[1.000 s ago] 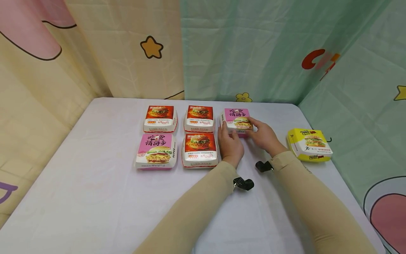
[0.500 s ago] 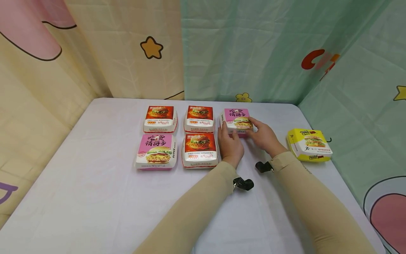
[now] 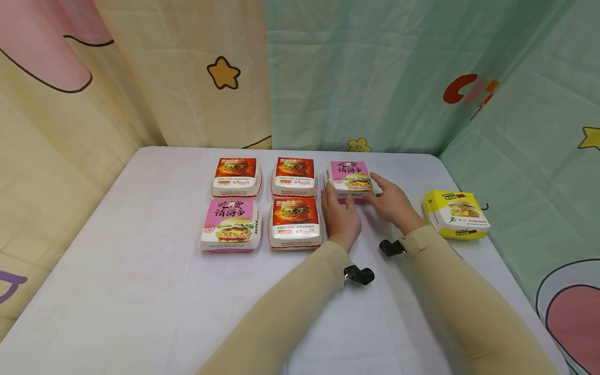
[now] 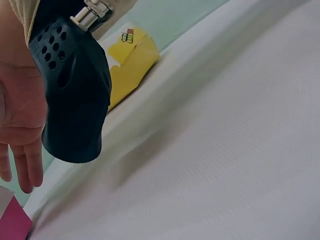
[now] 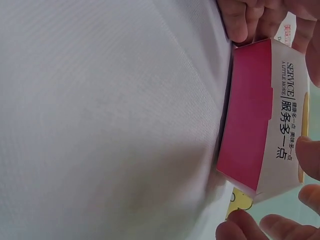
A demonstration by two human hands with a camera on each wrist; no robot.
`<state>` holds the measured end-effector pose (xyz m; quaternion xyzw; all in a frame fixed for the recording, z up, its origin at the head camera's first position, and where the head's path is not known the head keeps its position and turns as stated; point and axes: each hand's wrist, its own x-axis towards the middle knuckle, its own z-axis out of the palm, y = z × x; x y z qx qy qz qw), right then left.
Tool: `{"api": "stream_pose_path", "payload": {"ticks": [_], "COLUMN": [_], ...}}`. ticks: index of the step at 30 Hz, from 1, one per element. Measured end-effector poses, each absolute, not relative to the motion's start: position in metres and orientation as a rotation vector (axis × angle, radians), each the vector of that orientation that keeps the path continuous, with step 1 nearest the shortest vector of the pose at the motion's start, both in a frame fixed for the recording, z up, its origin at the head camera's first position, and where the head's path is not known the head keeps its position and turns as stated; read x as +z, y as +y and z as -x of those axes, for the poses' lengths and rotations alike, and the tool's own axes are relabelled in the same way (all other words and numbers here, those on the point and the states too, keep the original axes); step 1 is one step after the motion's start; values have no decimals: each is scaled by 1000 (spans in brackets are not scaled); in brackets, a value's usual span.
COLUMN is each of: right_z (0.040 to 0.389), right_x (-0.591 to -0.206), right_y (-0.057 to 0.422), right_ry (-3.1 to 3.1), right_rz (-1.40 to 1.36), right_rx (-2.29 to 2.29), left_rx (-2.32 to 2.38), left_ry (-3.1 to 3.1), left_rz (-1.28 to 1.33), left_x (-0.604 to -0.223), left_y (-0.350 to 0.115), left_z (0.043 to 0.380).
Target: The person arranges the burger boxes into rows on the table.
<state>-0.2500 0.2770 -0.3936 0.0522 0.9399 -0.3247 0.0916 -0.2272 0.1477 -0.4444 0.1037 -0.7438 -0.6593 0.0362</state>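
A pink-and-white burger box (image 3: pixel 349 178) sits at the back of the table, with a hand at each side. My left hand (image 3: pixel 340 219) has its fingers extended along the box's left side, near or touching it; in the right wrist view, left fingertips (image 5: pixel 235 22) meet the box's lower corner. Beside the right side, my right hand (image 3: pixel 392 204) is spread with relaxed fingers. A small gap shows between those fingers and the burger box in the right wrist view. The magenta front of the box faces me and rests on the cloth.
Left of the hands stand two red burger boxes (image 3: pixel 236 177) (image 3: pixel 294 177) in the back row. In front of them are a pink burger box (image 3: pixel 230 225) and another red burger box (image 3: pixel 296 223). A yellow burger box (image 3: pixel 456 214) lies angled near the table's right edge.
The right hand's fingers have come slightly away from the pink box's right edge. The left hand has barely moved, and the boxes keep their places.
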Motion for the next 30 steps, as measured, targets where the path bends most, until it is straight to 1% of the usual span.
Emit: {"api": "stream_pose_path", "payload": {"ticks": [10, 17, 22, 26, 30], "right_z": [240, 229, 220, 211, 203], "right_x": [-387, -380, -372, -364, -357], "right_y": [283, 287, 292, 300, 313], "right_ry": [2813, 2875, 2918, 2979, 3057], "right_rz": [-184, -208, -204, -176, -134], "right_rx": [-881, -846, -845, -836, -822], "left_rx": [-1990, -1990, -1975, -1961, -1929], "left_ry": [-2362, -2402, -2420, -2440, -2438], "left_rz": [-260, -247, -193, -97, 77], "left_x": [-446, -439, -430, -423, -417], "left_y": [148, 149, 150, 150, 150], "left_z": [217, 205, 195, 186, 178]}}
